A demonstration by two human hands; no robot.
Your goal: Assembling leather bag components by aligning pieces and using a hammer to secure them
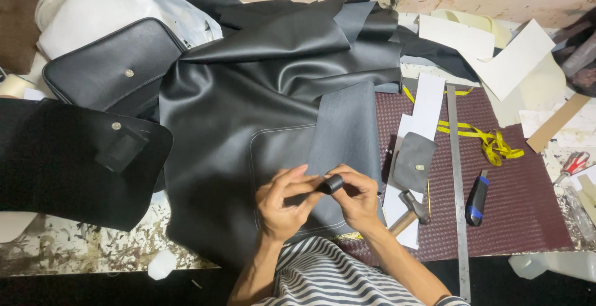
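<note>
Both hands pinch one small thing between them: the left hand (282,200) and the right hand (357,197) meet at a short black cylindrical piece, perhaps a roll of leather or tape, (331,184), fingertips closed on its two ends, thumbs on top. It is held just above the near edge of the big sheet of black leather (248,113) that covers the middle of the bench, right over a panel outlined with pale stitching (276,157).

A grey rectangular strip of material (347,132) lies on the leather just beyond the hands. To the right, on a maroon textured mat (521,207), sit a wooden-handled hammer (413,210), a long steel ruler (458,188), a blue-and-black utility knife (477,199) and a yellow tape measure (487,138). Far left is a black leather bag with a metal snap (112,67), and nearer, a black flap piece (68,163).

The step looks like working or unrolling the small piece by hand. Whatever follows would call for a steady two-handed hold and keeping it over the stitched panel.
</note>
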